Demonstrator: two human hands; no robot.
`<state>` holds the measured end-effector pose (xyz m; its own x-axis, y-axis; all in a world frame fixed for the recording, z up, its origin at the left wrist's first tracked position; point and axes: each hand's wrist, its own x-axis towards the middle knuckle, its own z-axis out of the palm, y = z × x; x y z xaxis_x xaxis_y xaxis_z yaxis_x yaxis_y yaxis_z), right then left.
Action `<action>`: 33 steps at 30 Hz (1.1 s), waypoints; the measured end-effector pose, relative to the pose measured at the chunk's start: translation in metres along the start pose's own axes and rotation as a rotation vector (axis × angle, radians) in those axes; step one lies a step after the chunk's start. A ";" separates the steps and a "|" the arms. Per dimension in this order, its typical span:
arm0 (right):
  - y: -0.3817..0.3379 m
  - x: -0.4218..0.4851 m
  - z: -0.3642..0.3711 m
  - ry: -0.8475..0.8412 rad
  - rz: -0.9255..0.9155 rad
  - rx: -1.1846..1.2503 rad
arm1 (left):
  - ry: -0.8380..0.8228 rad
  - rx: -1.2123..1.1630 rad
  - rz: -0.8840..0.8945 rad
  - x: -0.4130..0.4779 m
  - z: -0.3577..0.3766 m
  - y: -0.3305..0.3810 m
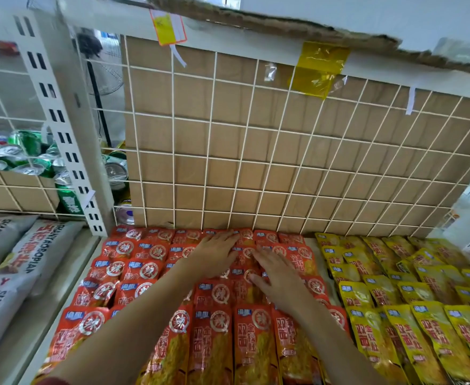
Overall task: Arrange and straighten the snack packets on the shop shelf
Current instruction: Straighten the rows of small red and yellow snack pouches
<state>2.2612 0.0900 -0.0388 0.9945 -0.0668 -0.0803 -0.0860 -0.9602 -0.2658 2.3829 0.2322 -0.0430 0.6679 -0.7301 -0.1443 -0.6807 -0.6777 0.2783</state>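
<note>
The red snack packets are laid on the shop shelf in overlapping rows, from the near edge back to the wire grid panel. Each packet is set with its long axis running near to far and its logo end at the far side. Both hands are placed on the middle columns of this red block, toward the far rows.

The left hand is laid flat, fingers straight and close together, and their tips reach into the farthest row by the grid. The right hand is set just beside it, slightly nearer and to the right, its fingers spread and angled far-left. Nothing is gripped by either hand; the packets are only pressed under the palms and fingers.

The packets under and between the hands look a little skewed against the straighter near row, so a smoothing or squaring step is judged to be in hand. Those packets lie directly beneath the fingers and ahead of them toward the grid, and the far row is reached more readily by the left hand.

To the right, across a narrow bare strip, yellow packets are arranged in like rows. At the left, grey bags are stacked. Behind the grid at far left, a cardboard box is filled with drink cans.
</note>
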 end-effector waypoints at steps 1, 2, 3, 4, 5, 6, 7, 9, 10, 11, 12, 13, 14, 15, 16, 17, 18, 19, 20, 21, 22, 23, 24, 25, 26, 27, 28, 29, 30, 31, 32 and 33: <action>0.000 0.000 0.001 0.002 -0.001 0.001 | -0.004 -0.007 0.008 0.001 0.000 -0.001; 0.001 0.001 0.001 0.001 -0.002 0.001 | -0.012 -0.013 0.017 0.001 0.000 -0.002; 0.001 0.001 0.002 0.000 -0.004 -0.001 | -0.023 -0.019 0.029 0.002 -0.001 -0.002; 0.002 0.001 0.002 0.001 -0.007 -0.004 | -0.031 -0.023 0.040 0.002 -0.001 -0.003; 0.002 0.001 0.002 0.004 -0.010 -0.004 | -0.038 -0.028 0.051 0.002 -0.002 -0.004; 0.002 0.001 0.002 0.008 -0.010 0.000 | -0.041 -0.031 0.061 0.002 -0.002 -0.004; 0.001 0.001 0.002 0.013 -0.007 0.008 | -0.045 -0.035 0.071 0.003 -0.002 -0.004; 0.001 0.001 0.003 0.027 0.001 0.025 | -0.057 -0.052 0.089 0.003 -0.002 -0.006; 0.001 0.001 0.003 0.039 0.004 0.033 | -0.060 -0.062 0.100 0.004 -0.003 -0.007; 0.000 0.000 0.003 0.058 0.006 0.044 | -0.054 -0.075 0.114 0.005 -0.003 -0.008; 0.000 0.000 0.003 0.082 0.010 0.059 | -0.038 -0.094 0.128 0.006 -0.004 -0.009; 0.000 0.000 0.002 0.112 0.015 0.073 | -0.012 -0.122 0.141 0.006 -0.004 -0.010; 0.000 0.000 0.001 0.150 0.022 0.079 | 0.025 -0.157 0.150 0.006 -0.005 -0.011; -0.001 0.000 -0.001 0.196 0.029 0.076 | 0.070 -0.194 0.156 0.006 -0.006 -0.012; -0.001 0.001 -0.002 0.241 0.036 0.072 | 0.120 -0.224 0.159 0.007 -0.007 -0.013; -0.001 0.002 -0.004 0.269 0.042 0.066 | 0.162 -0.245 0.157 0.008 -0.008 -0.013; 0.000 0.003 -0.006 0.268 0.047 0.060 | 0.184 -0.257 0.145 0.008 -0.011 -0.012; 0.000 0.004 -0.007 0.243 0.050 0.054 | 0.184 -0.255 0.131 0.009 -0.013 -0.012; 0.000 0.006 -0.008 0.206 0.055 0.055 | 0.167 -0.243 0.122 0.011 -0.014 -0.011; 0.000 0.007 -0.009 0.172 0.061 0.063 | 0.142 -0.228 0.118 0.012 -0.015 -0.012; 0.000 0.009 -0.009 0.150 0.068 0.073 | 0.120 -0.220 0.117 0.014 -0.016 -0.011; -0.001 0.011 -0.010 0.135 0.073 0.080 | 0.104 -0.226 0.116 0.015 -0.015 -0.012; -0.001 0.013 -0.010 0.122 0.078 0.084 | 0.093 -0.248 0.116 0.016 -0.016 -0.012; -0.002 0.015 -0.011 0.109 0.085 0.090 | 0.087 -0.283 0.116 0.018 -0.015 -0.013; -0.002 0.016 -0.011 0.096 0.094 0.102 | 0.080 -0.317 0.116 0.019 -0.015 -0.015; -0.002 0.017 -0.012 0.085 0.104 0.121 | 0.069 -0.341 0.112 0.021 -0.016 -0.015; -0.002 0.018 -0.013 0.079 0.114 0.142 | 0.056 -0.357 0.107 0.022 -0.017 -0.016; -0.001 0.018 -0.014 0.076 0.121 0.161 | 0.046 -0.370 0.101 0.024 -0.018 -0.016; -0.001 0.019 -0.014 0.074 0.126 0.174 | 0.042 -0.386 0.102 0.027 -0.019 -0.017; -0.001 0.019 -0.015 0.075 0.129 0.183 | 0.039 -0.401 0.105 0.029 -0.020 -0.018; -0.001 0.020 -0.015 0.076 0.131 0.189 | 0.034 -0.409 0.112 0.032 -0.021 -0.018; -0.001 0.020 -0.014 0.080 0.133 0.193 | 0.021 -0.412 0.118 0.034 -0.022 -0.019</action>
<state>2.2821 0.0856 -0.0263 0.9746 -0.2178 -0.0530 -0.2187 -0.8724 -0.4372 2.4247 0.2219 -0.0323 0.6019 -0.7955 -0.0708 -0.5785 -0.4953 0.6481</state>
